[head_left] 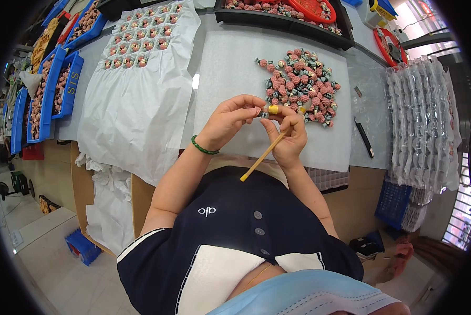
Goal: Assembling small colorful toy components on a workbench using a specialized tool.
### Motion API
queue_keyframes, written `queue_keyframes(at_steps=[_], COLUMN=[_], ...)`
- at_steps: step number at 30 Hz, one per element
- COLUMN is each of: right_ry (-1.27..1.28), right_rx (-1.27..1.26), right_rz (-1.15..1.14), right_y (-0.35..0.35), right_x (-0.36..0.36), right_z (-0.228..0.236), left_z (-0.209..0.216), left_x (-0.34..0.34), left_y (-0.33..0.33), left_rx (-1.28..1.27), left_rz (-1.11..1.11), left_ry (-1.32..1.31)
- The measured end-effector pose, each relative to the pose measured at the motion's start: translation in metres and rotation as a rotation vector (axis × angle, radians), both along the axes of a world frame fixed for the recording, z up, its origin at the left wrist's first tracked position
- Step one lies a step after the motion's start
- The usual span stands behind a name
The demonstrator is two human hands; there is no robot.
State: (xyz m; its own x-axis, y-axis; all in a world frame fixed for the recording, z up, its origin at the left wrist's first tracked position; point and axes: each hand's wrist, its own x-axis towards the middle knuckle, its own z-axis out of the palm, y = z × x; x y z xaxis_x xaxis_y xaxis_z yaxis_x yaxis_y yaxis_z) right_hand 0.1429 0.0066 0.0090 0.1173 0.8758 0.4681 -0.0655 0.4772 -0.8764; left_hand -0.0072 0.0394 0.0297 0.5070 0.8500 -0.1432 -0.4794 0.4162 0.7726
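Note:
Between the fingertips of my left hand [234, 116] is a small figurine [262, 113] with a pink top and dark lower part. The fingers of my right hand [289, 137] close on the figurine's other side, and one fingertip wears a yellow cover. A thin wooden-handled brush [264, 157] also rests in my right hand, its yellow end pointing down toward my shirt. Just beyond my hands lies a heap of similar pink and dark-green figurines [302, 79] on a white sheet [222, 58].
At the far left, several figurines stand in rows [141, 44] on white paper [135, 100]. A black tray [282, 26] holds more figurines and a red dish. Blue bins [67, 86] line the left. On the right are a black-handled knife [364, 137] and stacked clear plastic trays [422, 126].

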Motion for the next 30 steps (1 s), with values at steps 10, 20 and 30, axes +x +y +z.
queue_keyframes(at_steps=[10, 20, 30], right_ry=[0.061, 0.147, -0.021], right_rx=[-0.135, -0.275, -0.299], right_rz=[0.171, 0.071, 0.129], right_y=[0.011, 0.000, -0.021], right_x=[0.005, -0.029, -0.071], right_z=[0.013, 0.024, 0.023], left_z=[0.012, 0.011, 0.041], left_x=[0.005, -0.019, -0.121], left_y=[0.002, -0.023, 0.006], left_rx=[0.148, 0.177, 0.542], left_rz=[0.159, 0.213, 0.561], left_ry=[0.158, 0.231, 0.805])
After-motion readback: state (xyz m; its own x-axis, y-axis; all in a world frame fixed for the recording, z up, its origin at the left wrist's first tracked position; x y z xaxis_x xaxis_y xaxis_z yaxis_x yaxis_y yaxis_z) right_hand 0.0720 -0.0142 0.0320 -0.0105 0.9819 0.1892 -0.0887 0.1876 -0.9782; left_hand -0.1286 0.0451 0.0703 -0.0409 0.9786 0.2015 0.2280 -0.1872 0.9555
